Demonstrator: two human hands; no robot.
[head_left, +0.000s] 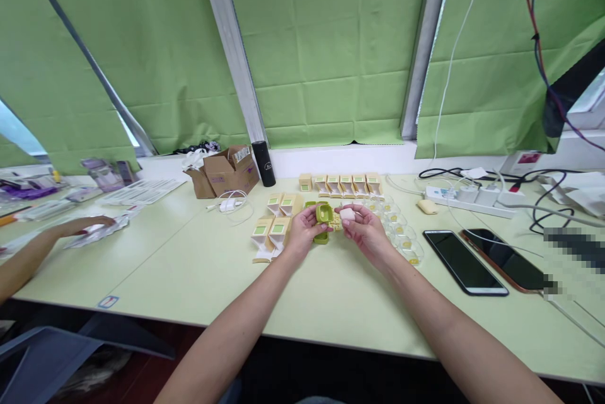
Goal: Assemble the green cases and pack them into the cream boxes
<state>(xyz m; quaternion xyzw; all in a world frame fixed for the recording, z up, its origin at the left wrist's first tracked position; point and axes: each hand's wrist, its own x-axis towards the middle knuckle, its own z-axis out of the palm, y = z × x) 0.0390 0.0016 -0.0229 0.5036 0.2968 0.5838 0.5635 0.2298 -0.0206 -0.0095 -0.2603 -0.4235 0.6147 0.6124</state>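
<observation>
From my end of the feed, the fingers of my left hand are closed around an olive-green case, its hollow facing me, while my right hand pinches a small white block between thumb and fingers just beside it. Both pieces are up in front of me, over the middle of the table. Close beneath I see another green piece and some small yellow pieces, partly covered by my hands. Crowding my left wrist are open cartons with green labels; more stand in a back row. Clear plastic holders sit tight against my right-hand side, with a beige piece beyond, then two phones and a power strip trailing cables. Farther left lie a white charger, a cardboard box and a black bottle. At far left, well apart, a co-worker's hand rests on shiny packets.
</observation>
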